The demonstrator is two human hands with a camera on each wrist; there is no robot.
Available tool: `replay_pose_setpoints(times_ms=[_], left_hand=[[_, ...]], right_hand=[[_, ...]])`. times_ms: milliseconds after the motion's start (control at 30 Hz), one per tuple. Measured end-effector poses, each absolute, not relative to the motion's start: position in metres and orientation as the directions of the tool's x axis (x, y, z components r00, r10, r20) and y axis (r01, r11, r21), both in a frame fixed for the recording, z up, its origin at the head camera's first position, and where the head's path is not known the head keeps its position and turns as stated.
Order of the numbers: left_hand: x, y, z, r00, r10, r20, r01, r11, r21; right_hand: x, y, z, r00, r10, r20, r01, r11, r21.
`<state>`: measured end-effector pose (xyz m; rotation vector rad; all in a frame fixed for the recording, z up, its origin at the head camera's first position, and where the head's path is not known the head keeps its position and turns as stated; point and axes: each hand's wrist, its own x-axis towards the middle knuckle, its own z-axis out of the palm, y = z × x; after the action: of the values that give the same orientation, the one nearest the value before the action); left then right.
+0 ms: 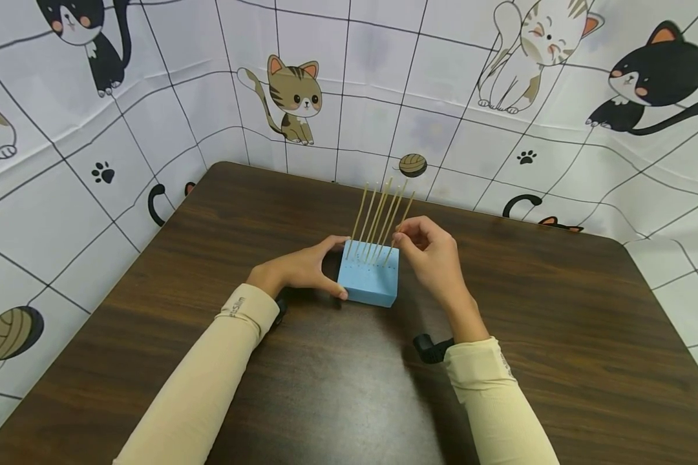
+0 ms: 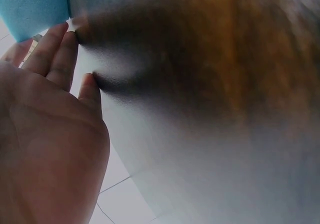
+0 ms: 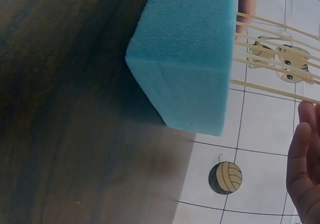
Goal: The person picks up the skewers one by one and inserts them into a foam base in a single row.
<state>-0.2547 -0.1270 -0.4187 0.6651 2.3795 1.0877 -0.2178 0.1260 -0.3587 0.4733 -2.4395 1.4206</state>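
A light-blue foam block [image 1: 368,284] lies on the table, with several thin wooden skewers [image 1: 359,213] standing in its rear part. Small holes dot the block's top in front of them. My left hand [image 1: 302,268] grips the block from the left, thumb at the front corner and fingers at the back. In the left wrist view, that hand's fingers reach the block [image 2: 35,8]. My right hand [image 1: 433,255] pinches the rightmost skewer [image 1: 409,206] between thumb and fingers. The right wrist view shows this skewer [image 3: 270,89] meeting the block's top face; its lower tip is hidden.
The dark wooden table [image 1: 535,290] stretches around the block on all sides. Behind it hangs a white sheet [image 1: 366,116] with grid lines and cartoon cats. A dark wrist device [image 1: 430,349] sits on the right wrist.
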Motion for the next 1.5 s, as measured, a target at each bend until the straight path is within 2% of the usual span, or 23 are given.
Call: replay_pose_setpoints(times_ms=[633, 900, 1500], left_hand=[[-0.252, -0.125, -0.413, -0.789, 0.58, -0.202, 0.221, 0.575, 0.788], [-0.251, -0.125, -0.412, -0.786, 0.581, -0.21, 0.218, 0.579, 0.785], [-0.252, -0.124, -0.417, -0.776, 0.602, -0.188, 0.235, 0.552, 0.8]], right_hand=[[-0.214, 0.124, -0.365, -0.923, -0.138, 0.36, -0.382, 0.444, -0.811], [-0.193, 0.113, -0.344, -0.926, -0.133, 0.354, -0.374, 0.457, -0.807], [-0.192, 0.113, -0.344, -0.933, -0.138, 0.331, -0.356, 0.467, -0.809]])
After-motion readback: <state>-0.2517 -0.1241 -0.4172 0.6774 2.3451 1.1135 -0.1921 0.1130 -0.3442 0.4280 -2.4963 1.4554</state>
